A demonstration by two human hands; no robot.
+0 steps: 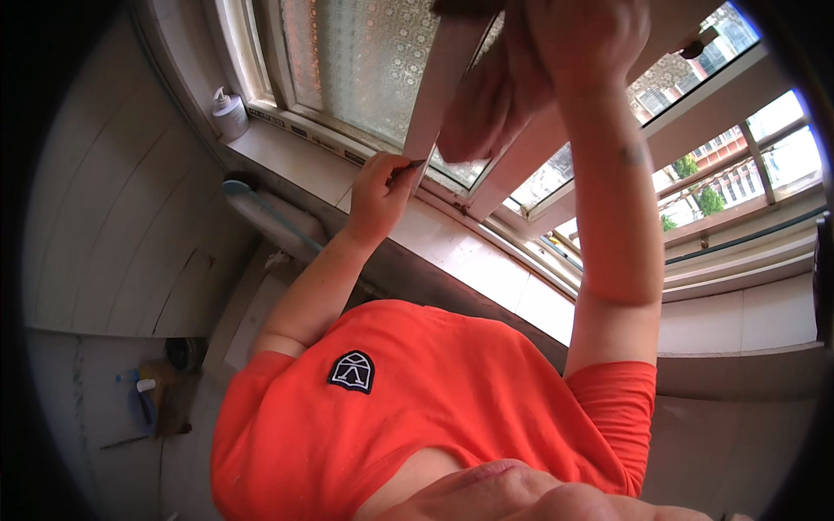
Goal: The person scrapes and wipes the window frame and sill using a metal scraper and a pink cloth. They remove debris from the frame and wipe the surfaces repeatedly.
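My right hand (593, 39), blurred at the top, grips a pinkish cloth (485, 104). The cloth hangs in front of a light-framed window sash (427, 91). The fingers of my left hand (381, 198) are pinched around a small dark thin object (407, 168); its kind is too small to tell. That hand is beside the lower edge of the same sash, just above the tiled windowsill (469, 251). Patterned frosted glass (365, 65) fills the pane on the left.
A white pump bottle (230, 116) stands at the sill's left end. Below it lies a long-handled brush with a teal handle (273, 211). Further sash frames (515, 172) and outer window bars (759, 163) are on the right. Several items sit low on the left, near a blue object (143, 407).
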